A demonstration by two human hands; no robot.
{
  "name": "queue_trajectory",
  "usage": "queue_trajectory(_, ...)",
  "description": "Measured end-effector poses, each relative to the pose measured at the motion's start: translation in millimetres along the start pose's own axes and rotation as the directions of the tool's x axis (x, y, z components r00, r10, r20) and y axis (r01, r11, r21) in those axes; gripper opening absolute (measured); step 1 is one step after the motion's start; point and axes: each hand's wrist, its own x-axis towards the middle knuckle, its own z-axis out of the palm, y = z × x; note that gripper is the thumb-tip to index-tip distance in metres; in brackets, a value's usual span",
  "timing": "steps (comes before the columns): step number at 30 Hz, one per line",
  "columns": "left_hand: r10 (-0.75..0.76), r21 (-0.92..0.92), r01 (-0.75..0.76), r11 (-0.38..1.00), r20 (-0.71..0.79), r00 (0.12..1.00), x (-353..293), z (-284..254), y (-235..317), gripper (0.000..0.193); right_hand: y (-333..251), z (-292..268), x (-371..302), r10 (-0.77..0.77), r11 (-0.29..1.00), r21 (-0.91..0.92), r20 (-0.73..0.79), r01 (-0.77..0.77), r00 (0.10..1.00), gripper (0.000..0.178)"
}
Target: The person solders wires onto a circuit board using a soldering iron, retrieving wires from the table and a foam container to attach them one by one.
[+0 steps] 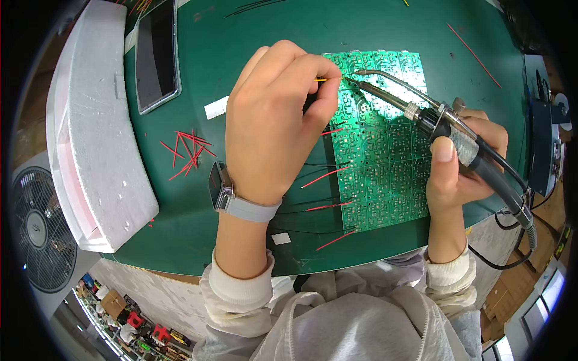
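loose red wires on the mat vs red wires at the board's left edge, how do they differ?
The loose red wires lie crossed in a heap on the green mat, clear of the circuit board. The board's red wires are spread apart, each with one end at the board's edge, alternating with black wires. Both are thin, short and red.

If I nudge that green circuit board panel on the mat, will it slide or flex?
The flat green circuit board panel looks thin and rigid, so it would probably slide rather than bend. The red and black wires trailing off its left edge may drag. The left hand resting over its corner likely steadies it.
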Motion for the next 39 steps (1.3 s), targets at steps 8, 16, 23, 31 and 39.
queue_trajectory(8,0.022,0.028,-0.021,0.999,-0.012,1.0,1,1,-1,0.013,7,-1,-2,-0.079,0.997,-0.007,-0.054,0.079,0.995,0.036)
queue_trajectory(16,0.031,0.088,-0.03,0.996,-0.01,0.999,1,1,-2,0.013,5,-3,-1,0.003,1.0,-0.022,-0.089,-0.005,0.996,0.038)
queue_trajectory(23,0.057,0.186,-0.053,0.981,-0.015,0.998,6,-14,10,0.018,7,-9,1,0.017,1.0,0.016,-0.164,-0.014,0.986,0.034)
queue_trajectory(31,0.268,0.17,-0.301,0.939,0.19,0.944,81,-25,12,0.013,1,-16,4,0.166,0.983,-0.01,-0.36,-0.181,0.918,0.032)
queue_trajectory(39,0.528,0.151,-0.632,0.76,0.423,0.736,144,51,-5,0.009,0,-22,-3,0.196,0.978,0.001,-0.339,-0.208,0.92,0.032)
